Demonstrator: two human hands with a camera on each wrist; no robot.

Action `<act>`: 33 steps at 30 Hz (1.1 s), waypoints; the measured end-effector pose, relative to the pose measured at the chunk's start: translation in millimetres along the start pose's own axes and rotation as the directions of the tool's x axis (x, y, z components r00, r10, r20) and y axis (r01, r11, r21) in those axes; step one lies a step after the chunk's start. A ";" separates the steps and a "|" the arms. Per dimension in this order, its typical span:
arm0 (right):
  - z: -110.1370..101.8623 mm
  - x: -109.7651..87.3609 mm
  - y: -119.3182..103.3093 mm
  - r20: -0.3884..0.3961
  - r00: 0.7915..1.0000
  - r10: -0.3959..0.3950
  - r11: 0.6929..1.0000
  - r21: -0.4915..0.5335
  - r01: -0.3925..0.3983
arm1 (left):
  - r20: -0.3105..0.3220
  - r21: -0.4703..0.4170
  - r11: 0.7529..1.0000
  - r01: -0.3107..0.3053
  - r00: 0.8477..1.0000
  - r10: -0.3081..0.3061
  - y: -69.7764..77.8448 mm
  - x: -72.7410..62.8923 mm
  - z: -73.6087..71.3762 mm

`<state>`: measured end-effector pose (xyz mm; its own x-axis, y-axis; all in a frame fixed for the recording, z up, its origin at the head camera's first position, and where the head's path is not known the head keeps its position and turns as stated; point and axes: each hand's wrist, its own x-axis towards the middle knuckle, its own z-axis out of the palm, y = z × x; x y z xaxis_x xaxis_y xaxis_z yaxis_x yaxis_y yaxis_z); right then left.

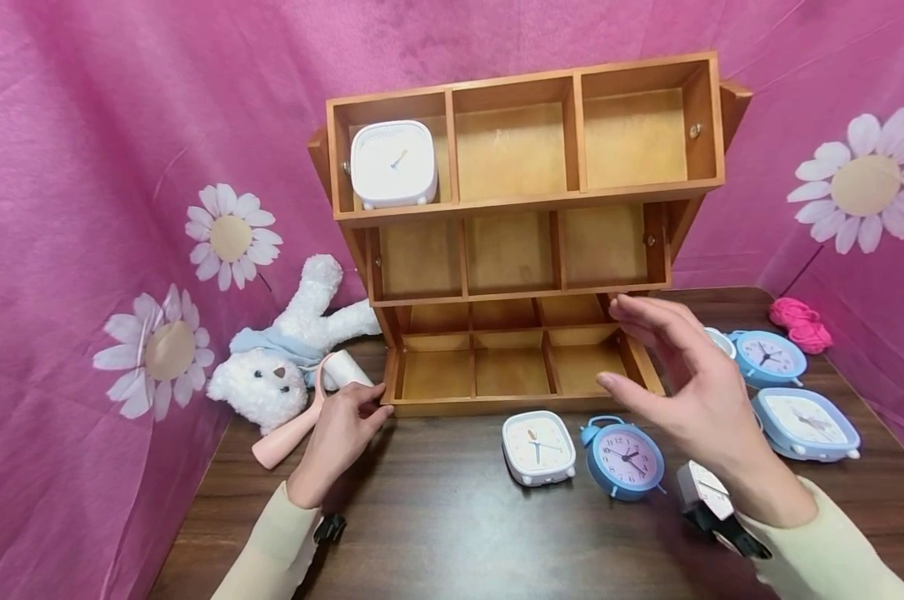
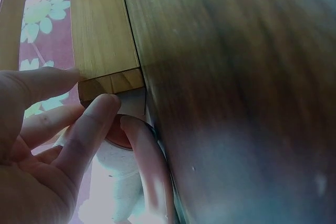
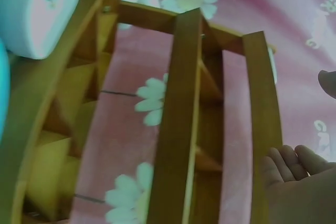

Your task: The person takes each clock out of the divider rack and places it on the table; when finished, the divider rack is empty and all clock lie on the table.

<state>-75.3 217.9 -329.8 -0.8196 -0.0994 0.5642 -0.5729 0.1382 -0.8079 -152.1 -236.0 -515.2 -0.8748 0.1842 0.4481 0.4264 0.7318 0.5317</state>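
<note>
A tiered wooden shelf (image 1: pixel 541 408) with square compartments stands against the pink cloth. At its bottom front left corner, my left hand (image 1: pixel 344 429) touches the wood with thumb and fingertips; the left wrist view shows the fingertips (image 2: pixel 107 103) at the board's end (image 2: pixel 113 82). My right hand (image 1: pixel 702 400) hovers before the shelf's lower right side, thumb spread from extended fingers and nothing between them. A white clock (image 1: pixel 394 162) sits in the top left compartment. Near the right hand are another white clock (image 1: pixel 539 447) and a round blue alarm clock (image 1: pixel 626 458).
A white teddy bear (image 1: pixel 260 383) lies left of the shelf, beside a pink handle with a white roll (image 1: pixel 287 433). At right are a round blue clock (image 1: pixel 768 358), a squarish blue clock (image 1: pixel 807 423) and pink yarn (image 1: pixel 800 325). Part of a white object shows behind the right hand.
</note>
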 end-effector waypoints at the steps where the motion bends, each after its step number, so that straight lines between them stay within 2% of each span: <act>1: 2.6 6.8 -2.2 0.003 1.000 -0.011 0.999 0.038 0.011 | -0.003 -0.007 1.000 0.002 1.000 -0.002 2.4 0.2 -1.2; 5: 12.8 34.3 -12.7 0.020 0.999 -0.044 0.999 0.030 0.044 | -0.004 0.013 1.000 0.012 1.000 -0.012 17.4 2.7 -8.0; 10: 30.1 71.4 -27.6 0.061 0.996 -0.069 0.998 -0.009 0.070 | 0.008 0.057 0.998 0.016 1.000 -0.017 59.8 7.3 -30.0; 12: 39.3 86.1 -33.7 0.077 0.995 -0.065 0.998 -0.005 0.065 | 0.015 0.058 0.998 0.029 0.999 -0.030 65.7 8.2 -33.2; 15: 54.2 107.1 -41.2 0.108 0.993 -0.056 0.998 -0.032 0.059 | 0.000 0.042 0.999 0.020 1.000 -0.020 58.3 7.5 -28.8; 16: 59.4 113.9 -43.0 0.120 0.992 -0.049 0.998 -0.028 0.053 | -0.004 0.030 0.999 0.009 1.000 -0.009 49.0 6.5 -24.2; 19: 74.7 134.3 -46.8 0.155 0.987 -0.033 0.999 -0.037 0.039 | -0.013 0.011 1.000 -0.008 1.000 0.008 38.5 3.5 -19.2; 22: 89.0 154.2 -49.1 0.171 0.985 -0.026 0.998 -0.047 0.034 | -0.013 0.005 1.000 -0.013 1.000 0.013 32.9 2.0 -16.2; 28: 111.7 184.2 -50.9 0.183 0.982 -0.049 0.992 -0.105 0.069 | -0.017 0.009 1.000 -0.030 0.999 0.030 35.6 1.7 -18.8; 29: 114.6 187.9 -51.2 0.184 0.982 -0.050 0.991 -0.114 0.072 | -0.021 0.007 0.999 -0.037 0.999 0.037 28.6 1.1 -15.1; 30: 117.3 191.6 -51.5 0.185 0.981 -0.051 0.989 -0.125 0.075 | -0.016 0.008 1.000 -0.025 1.000 0.025 29.9 1.1 -15.8; 33: 123.8 201.8 -53.8 0.193 0.981 -0.035 0.981 -0.183 0.071 | -0.017 0.004 1.000 -0.027 1.000 0.027 17.5 0.4 -10.0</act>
<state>-209.6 68.4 -193.6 -0.7832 -0.2926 0.5486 -0.6203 0.3084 -0.7212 -142.6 -229.6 -498.5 -0.8592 0.1927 0.4739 0.4486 0.7292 0.5168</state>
